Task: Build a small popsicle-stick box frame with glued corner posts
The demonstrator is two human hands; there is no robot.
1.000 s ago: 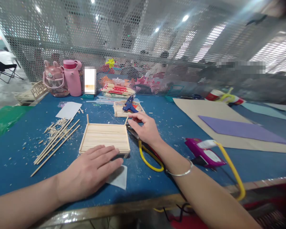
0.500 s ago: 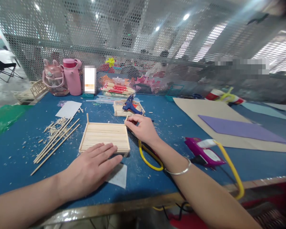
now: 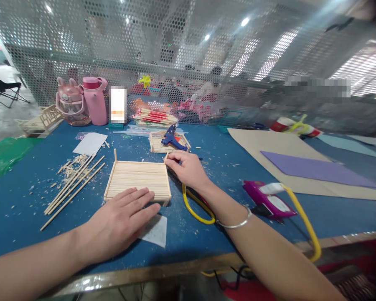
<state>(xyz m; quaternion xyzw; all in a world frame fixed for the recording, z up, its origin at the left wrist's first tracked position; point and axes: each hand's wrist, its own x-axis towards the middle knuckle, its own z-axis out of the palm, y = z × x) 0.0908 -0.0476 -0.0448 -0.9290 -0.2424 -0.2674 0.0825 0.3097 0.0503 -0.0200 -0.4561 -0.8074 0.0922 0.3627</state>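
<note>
A small platform of pale wooden sticks (image 3: 138, 179) lies on the blue table in front of me, with a short upright stick (image 3: 115, 155) at its far left corner. My left hand (image 3: 125, 213) rests flat with fingers outstretched over the platform's near edge. At the far right corner my right hand (image 3: 184, 167) pinches another short upright stick (image 3: 166, 157) between thumb and fingertips; its lower end meets the corner. Part of a piece of white paper (image 3: 156, 232) shows beside my left hand.
Loose sticks (image 3: 72, 192) and cut scraps lie left. Behind, a blue glue gun (image 3: 174, 140) rests on another stick frame (image 3: 156, 144). A yellow-handled tool (image 3: 199, 217) lies under my right forearm, a purple device (image 3: 269, 200) farther right. Pink bottles (image 3: 95, 102) stand by the mesh screen.
</note>
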